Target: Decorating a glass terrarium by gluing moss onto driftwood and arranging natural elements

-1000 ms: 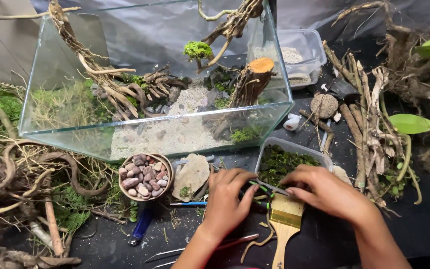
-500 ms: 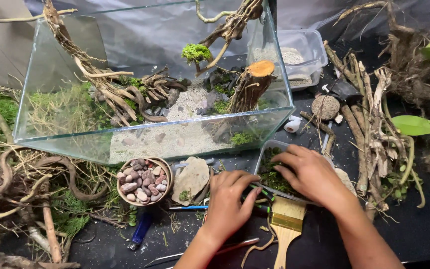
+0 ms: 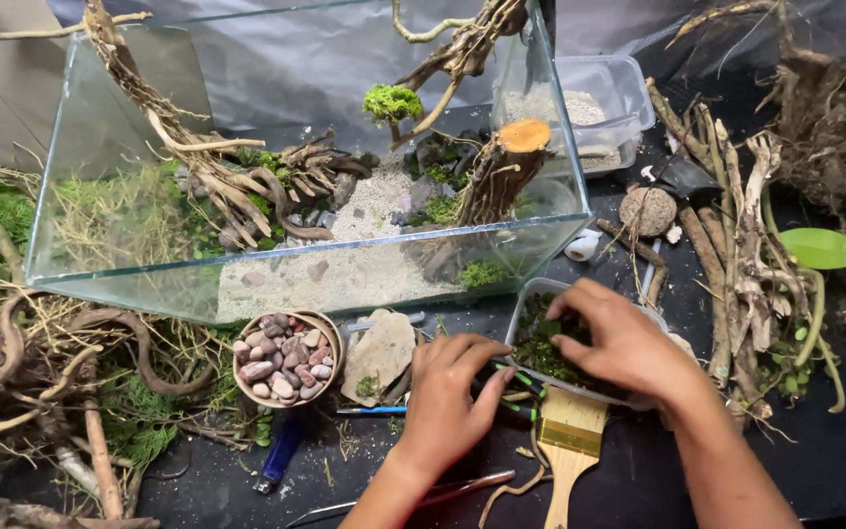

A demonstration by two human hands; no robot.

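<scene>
Reaching deeper now, right hand (image 3: 624, 343) digs into moss tub (image 3: 524, 315).

Glass tank (image 3: 100, 176), bowl of pebbles (image 3: 283, 358), paintbrush (image 3: 568, 441), driftwood (image 3: 727, 245).

Both forearms are bare from the bottom edge of the view up to the wrists; no sleeve, cuff or glove shows on either. Left hand (image 3: 449, 392): no ring, watch or band visible on the fingers or wrist, and the nails that show are short and unpainted. Right hand (image 3: 625, 342): likewise bare, with no ring, strap or jewellery on the back of the hand or on the wrist.
</scene>
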